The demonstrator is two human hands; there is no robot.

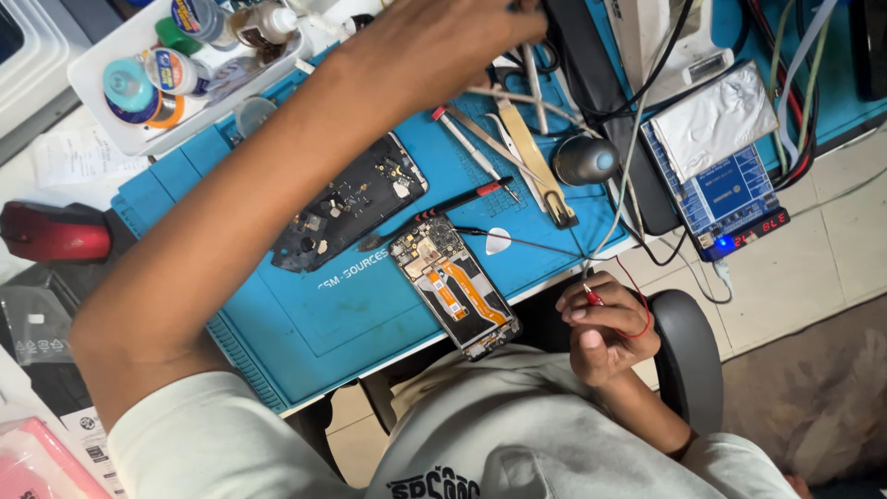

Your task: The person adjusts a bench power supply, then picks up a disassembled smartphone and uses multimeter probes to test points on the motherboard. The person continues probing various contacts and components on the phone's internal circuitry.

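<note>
Seen from above, a person sits at a tabletop [795, 268] covered by a blue repair mat [305, 323]. An opened phone [454, 286], its circuit board and orange ribbon cables exposed, lies at the mat's near edge, directly before the person, within easy reach. Its removed dark back panel [349, 201] rests just beside it, toward the mat's middle. The right hand [602, 328] hangs off the tabletop's near edge, fingers pinched shut on a thin red wire and probe lead [637, 310], keeping it clear of the phone. The left hand [443, 42] stretches across to the far edge among tweezers [504, 148] and scissors; whether its fingers are closed on anything cannot be told. A tray of bottles [166, 74] sits at the far left corner.
</note>
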